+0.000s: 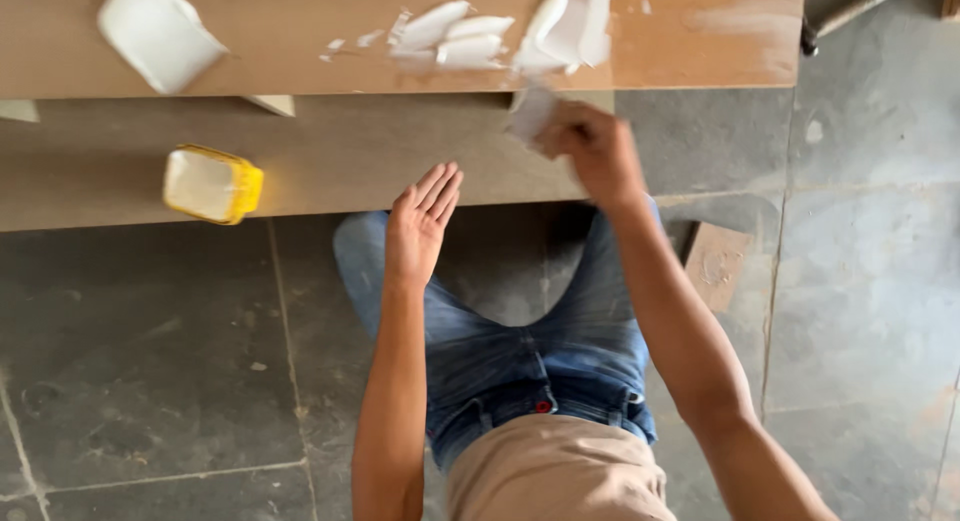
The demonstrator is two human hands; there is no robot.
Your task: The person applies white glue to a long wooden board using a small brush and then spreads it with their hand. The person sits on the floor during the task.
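My right hand [592, 146] is closed on a small flat spreader [530, 111] smeared with white glue, held at the front edge of a brown board [300, 41]. Thick white glue streaks [480, 36] lie on the board just above that hand, and a larger white glue blob [158, 33] sits at its left. My left hand [420, 221] is flat and open, fingers together, resting against the edge of a lower brown board [330, 156]. A yellow tub [212, 184] of white glue stands on that lower board, left of my left hand.
I am sitting on a grey stone tile floor [150, 361], blue-jeaned legs [540, 341] under the boards. A small wood offcut [717, 264] lies on the floor by my right arm. A dark metal leg [850, 11] shows at top right.
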